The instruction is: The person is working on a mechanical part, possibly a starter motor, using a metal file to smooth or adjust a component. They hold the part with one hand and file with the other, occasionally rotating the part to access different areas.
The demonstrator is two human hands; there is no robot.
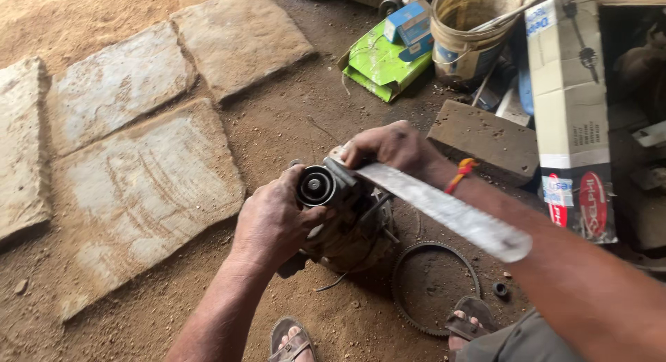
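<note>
A greasy metal motor part [347, 227] with a round black pulley [316, 186] at its top stands on the dirt floor. My left hand [274, 220] grips its left side, thumb under the pulley. My right hand [388, 145] is closed on one end of a long flat metal strip [444, 208], which runs down to the right over my forearm. That end rests against the top of the part, beside the pulley. An orange band [461, 173] circles my right wrist.
A toothed ring gear [401, 299] and a small black ring [499, 289] lie by my sandalled feet [291, 341]. Flat stone slabs [139, 188] cover the left. At the back right stand a dirty bucket [472, 29], a green carton [381, 60], a stone block [485, 136] and a tall cardboard box [569, 105].
</note>
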